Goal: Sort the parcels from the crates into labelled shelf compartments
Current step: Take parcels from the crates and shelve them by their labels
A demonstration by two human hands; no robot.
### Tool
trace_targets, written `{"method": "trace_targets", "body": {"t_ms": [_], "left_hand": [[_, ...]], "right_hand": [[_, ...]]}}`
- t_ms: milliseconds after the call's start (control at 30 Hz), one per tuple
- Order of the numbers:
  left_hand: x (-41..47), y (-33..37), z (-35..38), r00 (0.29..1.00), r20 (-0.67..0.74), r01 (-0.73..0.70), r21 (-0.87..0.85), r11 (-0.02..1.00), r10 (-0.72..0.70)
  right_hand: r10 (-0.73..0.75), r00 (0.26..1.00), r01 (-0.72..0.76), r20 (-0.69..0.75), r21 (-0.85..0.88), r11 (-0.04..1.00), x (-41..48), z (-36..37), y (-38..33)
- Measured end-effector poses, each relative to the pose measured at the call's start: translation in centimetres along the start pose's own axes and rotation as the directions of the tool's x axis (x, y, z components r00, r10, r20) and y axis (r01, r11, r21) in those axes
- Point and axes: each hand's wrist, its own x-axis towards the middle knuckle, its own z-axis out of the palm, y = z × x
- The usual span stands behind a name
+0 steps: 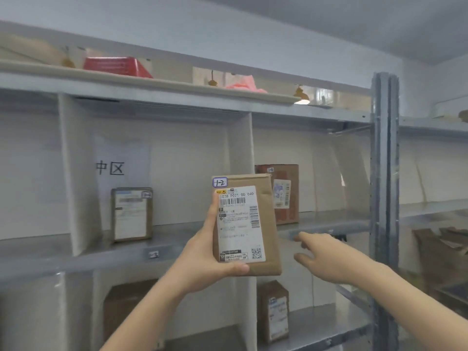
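My left hand grips the brown cardboard parcel; right hand beside it, spread, empty. Blurred shelf tags could cause misfiling.

Four labelled parcels, two hands, one red basket, one paper sign
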Motion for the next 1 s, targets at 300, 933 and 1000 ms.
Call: {"method": "trace_targets", "body": {"t_ms": [300, 933, 1000], "left_hand": [[-9.1, -2.7, -13.4, 0.974, -0.211, 0.108, 0.102, 0.989, -0.085], [-21.8, -14.0, -42.6, 0.929, -0.347, 0.217, 0.231, 0.948, -0.128], [-21.5, -15.0, -43.4, 0.931, -0.344, 0.217, 0.249, 0.944, -0.124]], "right_hand": [[-0.265, 0.964, 0.265, -0.007, 0.052, 0.963, 0.9, 1.6, -15.3], [-0.501, 0.857, 0.515, -0.118, 0.187, 0.837, 4.1, 6.2, -46.7], [-0.511, 0.852, 0.524, -0.118, 0.174, 0.834, 4.9, 6.4, -47.9]]}}
